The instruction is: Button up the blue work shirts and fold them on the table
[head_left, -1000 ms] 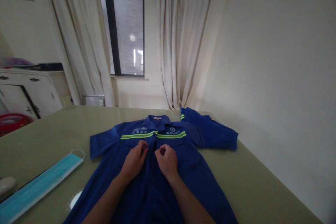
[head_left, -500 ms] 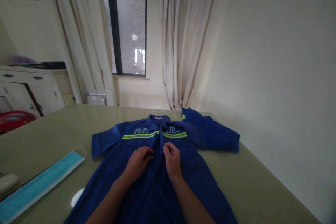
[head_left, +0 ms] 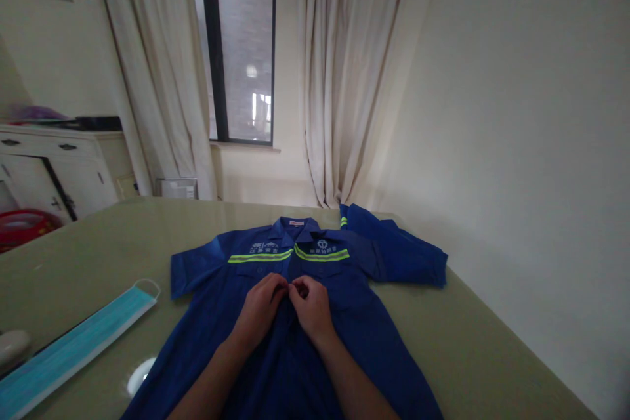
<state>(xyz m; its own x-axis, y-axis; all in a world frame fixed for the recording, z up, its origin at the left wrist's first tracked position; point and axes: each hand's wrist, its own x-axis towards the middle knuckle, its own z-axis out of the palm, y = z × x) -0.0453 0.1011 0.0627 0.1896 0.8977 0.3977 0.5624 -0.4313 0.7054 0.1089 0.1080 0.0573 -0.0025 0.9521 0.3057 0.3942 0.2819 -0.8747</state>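
A blue short-sleeved work shirt (head_left: pixel 374 348) lies face up on the table, collar at the far end, with yellow-green reflective stripes and white lettering across the chest. My left hand (head_left: pixel 262 307) pinches the left front edge just below the stripe. Close against it, my right hand (head_left: pixel 311 305) pinches the other front edge, so the two sets of fingertips meet at the middle of the front opening. Any button between the fingers is hidden. Below the hands the front panels run together in folds.
Folded blue clothing (head_left: pixel 413 246) with a reflective stripe lies by the right sleeve. A light-blue face mask (head_left: pixel 83 348) and a whitish rounded object (head_left: pixel 12 344) are on the left of the greenish table (head_left: pixel 472 335). A wall borders the table's right side.
My right hand has moved left, carrying its shirt edge over to my left hand. The fingertips, apart before, now meet, and the stripe's two halves have come together.
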